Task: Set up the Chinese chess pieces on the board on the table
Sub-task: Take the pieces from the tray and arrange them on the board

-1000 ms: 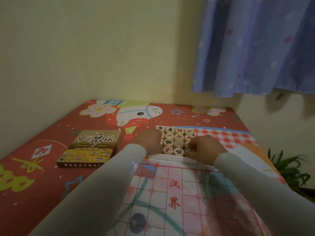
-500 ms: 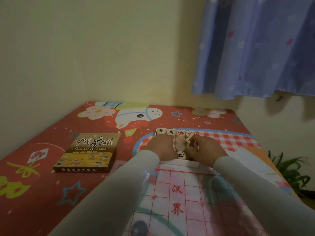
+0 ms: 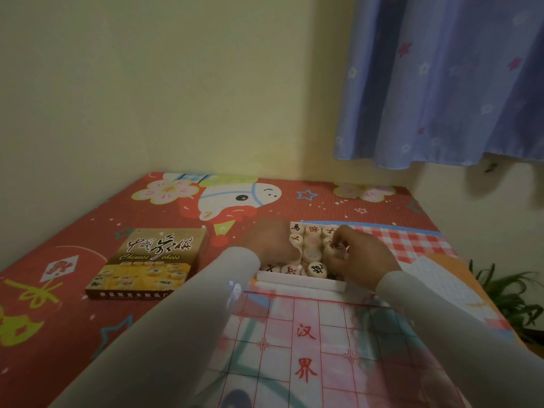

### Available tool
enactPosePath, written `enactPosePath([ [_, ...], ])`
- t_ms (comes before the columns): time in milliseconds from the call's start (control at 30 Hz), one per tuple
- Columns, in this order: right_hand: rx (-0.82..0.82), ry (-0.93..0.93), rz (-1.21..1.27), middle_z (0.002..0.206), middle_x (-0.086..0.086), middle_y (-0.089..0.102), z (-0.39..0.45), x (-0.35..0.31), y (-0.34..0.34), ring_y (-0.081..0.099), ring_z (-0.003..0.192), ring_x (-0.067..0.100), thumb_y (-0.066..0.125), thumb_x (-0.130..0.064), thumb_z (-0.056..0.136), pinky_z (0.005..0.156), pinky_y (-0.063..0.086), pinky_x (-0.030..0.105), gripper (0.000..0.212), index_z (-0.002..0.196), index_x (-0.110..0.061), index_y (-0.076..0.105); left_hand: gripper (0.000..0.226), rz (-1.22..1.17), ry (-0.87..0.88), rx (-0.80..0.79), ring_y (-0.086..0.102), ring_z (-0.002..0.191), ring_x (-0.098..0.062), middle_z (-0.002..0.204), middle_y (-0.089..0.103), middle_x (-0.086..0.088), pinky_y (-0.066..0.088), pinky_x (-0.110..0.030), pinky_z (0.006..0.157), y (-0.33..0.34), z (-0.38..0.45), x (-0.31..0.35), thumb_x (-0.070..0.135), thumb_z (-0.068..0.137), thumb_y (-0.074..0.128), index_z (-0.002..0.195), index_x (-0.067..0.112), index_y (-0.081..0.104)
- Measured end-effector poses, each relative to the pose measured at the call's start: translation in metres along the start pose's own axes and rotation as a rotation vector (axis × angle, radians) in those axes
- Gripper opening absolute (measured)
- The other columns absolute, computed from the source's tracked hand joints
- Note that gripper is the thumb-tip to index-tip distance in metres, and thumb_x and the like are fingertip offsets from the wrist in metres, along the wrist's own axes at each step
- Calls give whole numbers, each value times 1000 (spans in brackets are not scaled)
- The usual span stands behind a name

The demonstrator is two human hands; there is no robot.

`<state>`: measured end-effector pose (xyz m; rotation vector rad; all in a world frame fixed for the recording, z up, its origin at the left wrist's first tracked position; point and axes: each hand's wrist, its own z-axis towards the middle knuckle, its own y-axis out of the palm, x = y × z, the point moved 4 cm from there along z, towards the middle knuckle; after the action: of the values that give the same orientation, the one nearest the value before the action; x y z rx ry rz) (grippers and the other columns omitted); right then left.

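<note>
A thin plastic chess board (image 3: 318, 346) with red grid lines and red characters lies flat near me on the table. Beyond its far edge stands a white tray (image 3: 300, 280) packed with round pale wooden chess pieces (image 3: 316, 269) marked in red and black. My left hand (image 3: 270, 241) rests on the tray's left side, covering some pieces; what it holds is hidden. My right hand (image 3: 360, 259) is on the tray's right side, with its fingers pinched on one raised piece (image 3: 334, 249) bearing a red mark.
The brown chess box lid (image 3: 147, 262) lies to the left on the red cartoon table cover (image 3: 88, 219). A yellow wall and a blue curtain (image 3: 447, 81) stand behind. A green plant (image 3: 506, 295) sits past the table's right edge.
Both hands moved further over the tray. My right hand's fingers closed on a piece and lifted it slightly above its neighbours.
</note>
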<state>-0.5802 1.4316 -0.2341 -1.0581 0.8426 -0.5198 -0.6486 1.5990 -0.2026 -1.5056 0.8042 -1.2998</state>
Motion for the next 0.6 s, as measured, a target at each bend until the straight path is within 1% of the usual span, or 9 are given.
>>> enactPosePath([
  [67, 63, 16, 63, 96, -2, 64, 6, 4, -3, 58, 85, 18, 64, -37, 85, 69, 49, 30, 23, 101, -23, 56, 22, -47, -15, 78, 53, 73, -22, 85, 60, -7, 38, -29, 57, -5, 4, -8, 20, 79, 67, 93, 7, 56],
  [133, 85, 29, 99, 99, -1, 64, 12, 8, 0, 58, 89, 18, 66, -37, 85, 74, 51, 33, 24, 101, -23, 57, 21, -21, -14, 105, 51, 76, -22, 86, 57, -4, 35, -30, 58, -1, 4, -14, 18, 80, 66, 91, 13, 49],
  [167, 74, 30, 98, 100, 0, 64, 15, 9, 2, 58, 90, 19, 67, -36, 85, 74, 51, 34, 24, 102, -23, 57, 24, -11, -15, 94, 50, 77, -21, 85, 54, -1, 34, -29, 57, 4, 3, -17, 18, 81, 66, 92, 16, 46],
  [233, 32, 28, 82, 99, 1, 64, 21, 11, 9, 57, 87, 19, 65, -36, 86, 70, 49, 33, 25, 105, -23, 54, 28, -14, -15, 57, 48, 79, -20, 81, 49, 3, 31, -28, 55, 9, 5, -23, 20, 81, 66, 95, 19, 43],
  [300, -6, 27, 58, 92, 0, 62, 25, 10, 12, 55, 82, 19, 63, -39, 87, 64, 44, 30, 27, 106, -25, 50, 31, 3, 11, 31, 47, 79, -20, 83, 48, 2, 30, -28, 54, 11, 7, -25, 20, 80, 67, 96, 19, 41],
  [367, -25, 29, 30, 85, -2, 56, 28, 9, 13, 53, 82, 20, 63, -39, 87, 63, 43, 29, 30, 107, -25, 47, 35, 64, 49, -5, 48, 79, -22, 85, 50, -1, 33, -30, 57, 12, 9, -24, 19, 81, 66, 98, 20, 36],
  [433, -17, 19, -4, 82, -2, 55, 28, 9, 13, 53, 81, 20, 64, -38, 87, 64, 46, 31, 31, 108, -24, 46, 36, 109, 65, -21, 48, 79, -24, 87, 51, -3, 37, -32, 62, 13, 9, -23, 19, 83, 65, 102, 18, 35],
  [500, -2, 3, -20, 83, -1, 58, 26, 9, 15, 55, 80, 21, 63, -37, 87, 65, 51, 34, 31, 110, -25, 45, 35, 118, 65, -17, 48, 80, -25, 89, 51, -4, 37, -33, 63, 13, 10, -23, 19, 83, 65, 104, 17, 37],
  [600, 6, 2, -12, 89, 2, 63, 25, 8, 15, 56, 81, 21, 63, -35, 87, 66, 52, 35, 31, 110, -25, 45, 35, 59, 52, -29, 50, 78, -21, 92, 56, -3, 36, -30, 60, 13, 13, -29, 19, 79, 70, 96, 20, 39],
])
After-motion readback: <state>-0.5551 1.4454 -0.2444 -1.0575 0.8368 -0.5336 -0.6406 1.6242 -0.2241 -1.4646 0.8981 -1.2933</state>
